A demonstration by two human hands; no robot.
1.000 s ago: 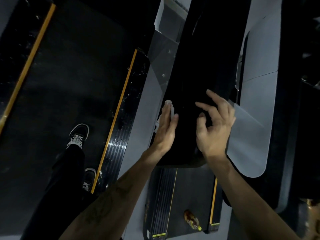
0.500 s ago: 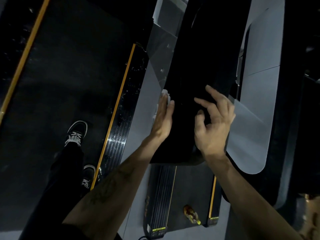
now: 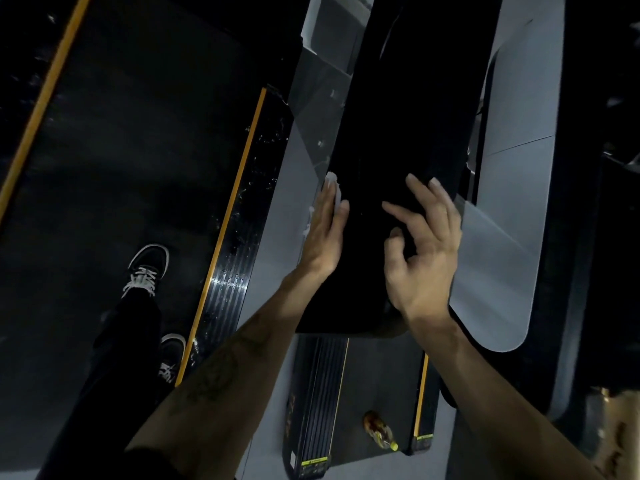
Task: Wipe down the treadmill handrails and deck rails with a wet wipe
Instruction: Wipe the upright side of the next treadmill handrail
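From the head view, we have our left hand [image 3: 323, 233] laid flat, fingers straight, pressing the wipe [image 3: 333, 188] against the left edge of the black handrail [image 3: 391, 140]. Only a white corner of the wipe peeps out past the fingertips and a little along the outer side of the hand; the rest is hidden under the palm. Our right hand [image 3: 422, 251] rests on the right side of the same rail, fingers loosely curled and spread, holding nothing that we can see, and seems to steady us.

To do this stroke well, we judge that we should keep the palm flat so the wipe stays spread, and follow the rail's edge in one long pass, letting the fingers wrap slightly over the side so the rim gets cleaned too. If the wipe bunches under the palm, we should re-spread it before going on.

Below, the deck rails [image 3: 225, 258] with their yellow stripes lie well apart from both hands; we judge them not yet in hand. A bottle [image 3: 379, 429] lies on the belt [image 3: 381, 382] beneath the rail.
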